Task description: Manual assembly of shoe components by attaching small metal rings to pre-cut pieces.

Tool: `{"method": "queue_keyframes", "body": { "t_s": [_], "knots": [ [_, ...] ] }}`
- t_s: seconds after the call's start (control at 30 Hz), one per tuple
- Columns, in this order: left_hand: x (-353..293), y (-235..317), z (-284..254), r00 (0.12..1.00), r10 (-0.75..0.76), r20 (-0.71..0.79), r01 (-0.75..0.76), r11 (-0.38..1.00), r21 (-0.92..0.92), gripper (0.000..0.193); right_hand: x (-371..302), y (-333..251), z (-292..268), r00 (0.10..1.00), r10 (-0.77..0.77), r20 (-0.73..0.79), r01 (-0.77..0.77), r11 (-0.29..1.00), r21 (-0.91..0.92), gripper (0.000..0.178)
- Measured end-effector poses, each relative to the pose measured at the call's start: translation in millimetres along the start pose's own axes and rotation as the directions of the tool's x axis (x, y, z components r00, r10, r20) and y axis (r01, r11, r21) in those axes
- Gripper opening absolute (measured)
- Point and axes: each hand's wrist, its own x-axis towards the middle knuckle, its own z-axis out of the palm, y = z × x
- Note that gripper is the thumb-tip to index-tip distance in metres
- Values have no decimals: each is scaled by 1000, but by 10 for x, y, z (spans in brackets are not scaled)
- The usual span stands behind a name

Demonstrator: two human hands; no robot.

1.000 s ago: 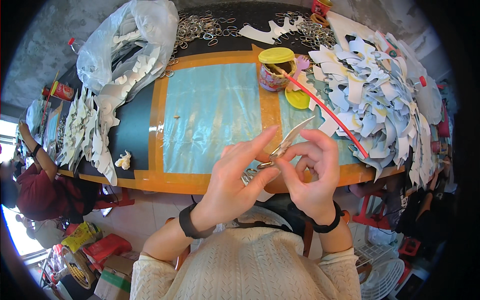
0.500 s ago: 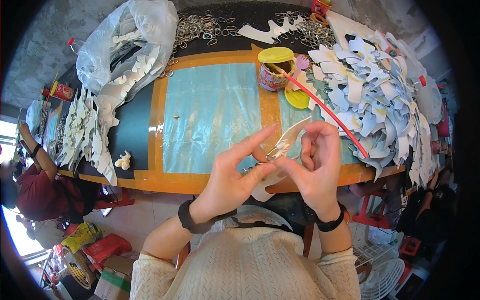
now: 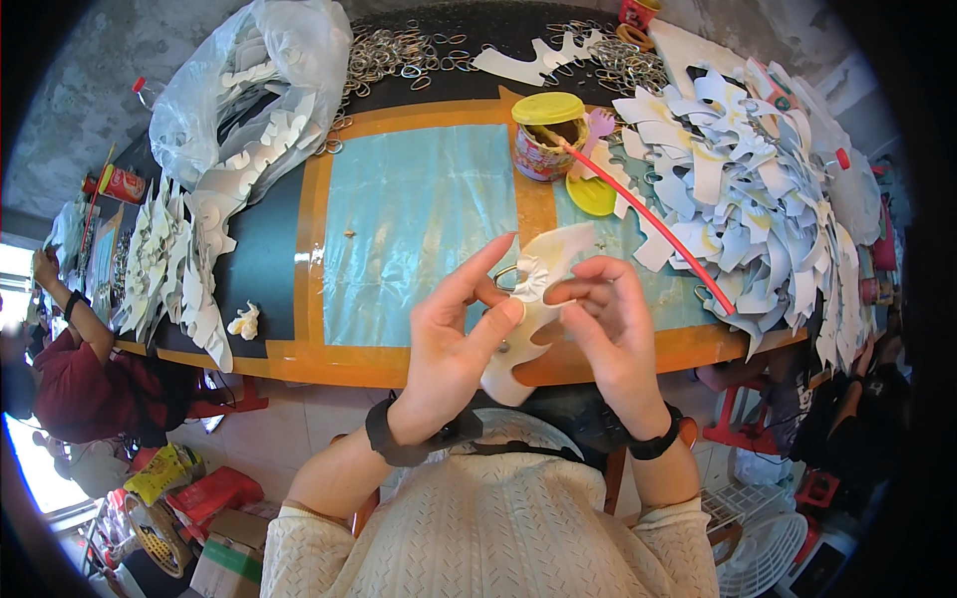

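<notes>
A white, curvy-edged cut-out piece [image 3: 546, 261] of sheet material is held up over the front edge of the table. My left hand [image 3: 447, 334] pinches its left side between thumb and fingers, with the index finger stretched out. An oval metal ring [image 3: 506, 278] sits at the piece's left edge, by a puckered white patch. My right hand [image 3: 620, 334] is closed at the right edge, fingertips and thumb around a narrow part of the piece; the exact contact is partly hidden.
A blue sheet [image 3: 419, 229] is taped to the table. Behind it stands a tub [image 3: 548, 149] with a red-handled stick [image 3: 648, 219] leaning out. White cut-outs are piled right [image 3: 743, 189] and left [image 3: 164, 254]. Metal rings [image 3: 399, 55] lie at the back. A co-worker's arm [image 3: 90, 324] shows far left.
The white piece has turned from nearly edge-on to showing its broad face. My left hand has shifted slightly left, and my right hand has come lower with its fingers regripped at the edge.
</notes>
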Motion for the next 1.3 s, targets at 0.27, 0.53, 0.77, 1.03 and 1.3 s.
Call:
{"method": "queue_keyframes", "body": {
  "t_s": [0.27, 0.53, 0.77, 1.03, 1.3],
  "knots": [
    [59, -19, -39, 997, -81, 19, 81, 997, 21, 57, -11, 24, 40, 993, 115, 22, -117, 985, 124, 32],
    [98, -32, -90, 933, -320, 167, 348, 919, -186, 46, 70, 52, -96, 986, 154, -59, -144, 980, 138, 27],
    [116, -102, -118, 950, -270, 157, 281, 958, -53, 32, 75, 114, -150, 984, 174, -49, -163, 972, 172, 29],
    [91, 19, 32, 998, -31, 57, 2, 889, 459, 19, -28, -36, -145, 737, -633, 238, 571, 395, -719, 36],
    [32, 23, 66, 973, 177, 150, -231, 790, 568, 24, 57, -42, -45, 675, -592, 439, 575, 50, -816, 59]
  ]
}}
